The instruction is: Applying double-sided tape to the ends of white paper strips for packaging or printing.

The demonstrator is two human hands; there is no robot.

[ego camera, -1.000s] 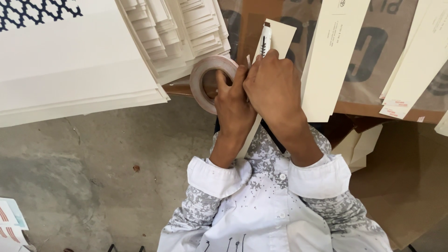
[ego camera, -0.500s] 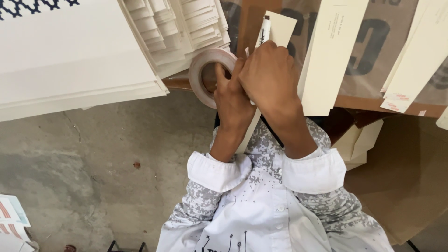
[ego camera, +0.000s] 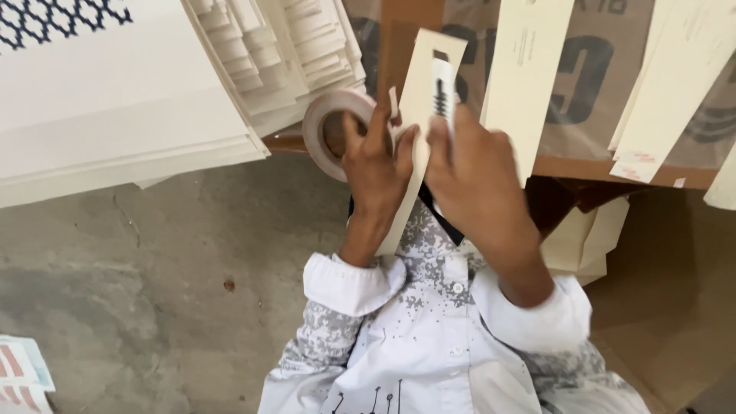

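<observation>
My left hand (ego camera: 377,165) grips a roll of pale tape (ego camera: 331,126) with fingers through its core, and it also steadies a long cream card strip (ego camera: 418,100) that runs down toward my shirt. My right hand (ego camera: 477,184) lies over the right side of that strip, fingertips pressing a small white piece with a dark spring-like mark (ego camera: 442,90) onto the card. Both hands sit close together above my lap.
Stacks of cream card sheets (ego camera: 115,130) and fanned cream strips (ego camera: 284,46) lie to the left. More cream strips (ego camera: 529,69) rest on a brown printed cardboard board (ego camera: 590,84). Grey concrete floor (ego camera: 153,276) spreads at lower left, with folded cream boxes (ego camera: 586,238) at right.
The card strip and both hands have shifted slightly right and apart. My right hand has slid off my left, so the tape roll and the small white piece show more.
</observation>
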